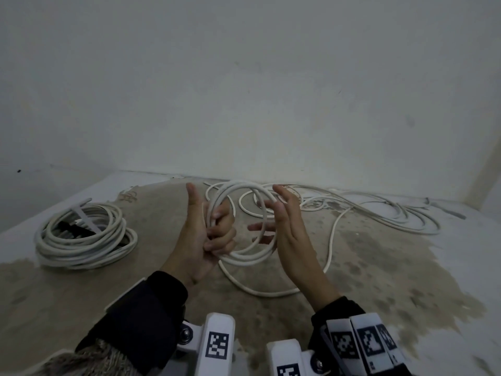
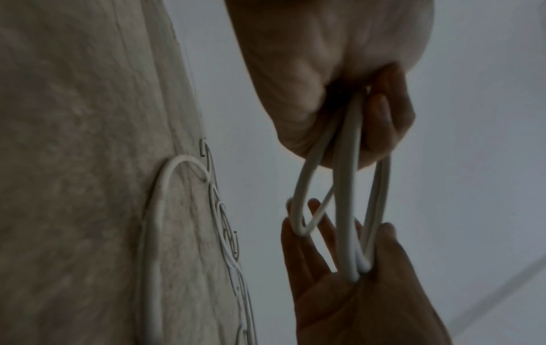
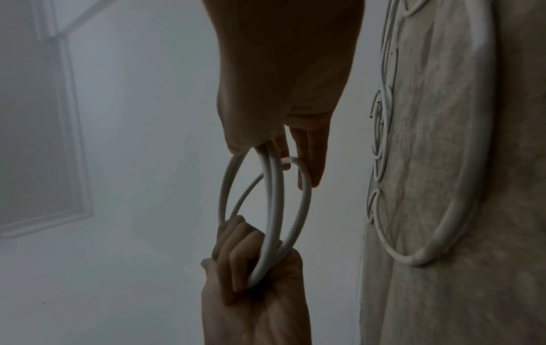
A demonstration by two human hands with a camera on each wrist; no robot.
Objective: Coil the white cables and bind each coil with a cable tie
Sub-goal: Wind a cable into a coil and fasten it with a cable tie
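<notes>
A pale grey-white plastered wall [image 1: 244, 77] filled the upper half of the head view, meeting a worn floor of mottled beige and grey concrete [image 1: 379, 267] across the lower half. At the middle left of the frame lay a finished coil of white round cable [image 1: 84, 240], already bound by a white plastic cable tie [image 1: 84, 217]. Loose white cable [image 1: 379, 210] sprawled in slack loops along the wall at the centre right, with one run trailing back to the small coil of white cable in the hands [image 1: 244, 221] at the centre of the frame, lifted clear of the floor. The left hand [image 1: 206, 237] had its fingers curled round the gathered turns on the coil's left side, thumb raised. The right hand [image 1: 287, 226] was open, its fingers straight and spread, with the turns lying across them on the coil's right side. The cable looked light and smooth, and judging by its round, springy loops it was probably stiff enough to spring apart if released, so the bundled turns at the left hand seemed the best place to hold it.
</notes>
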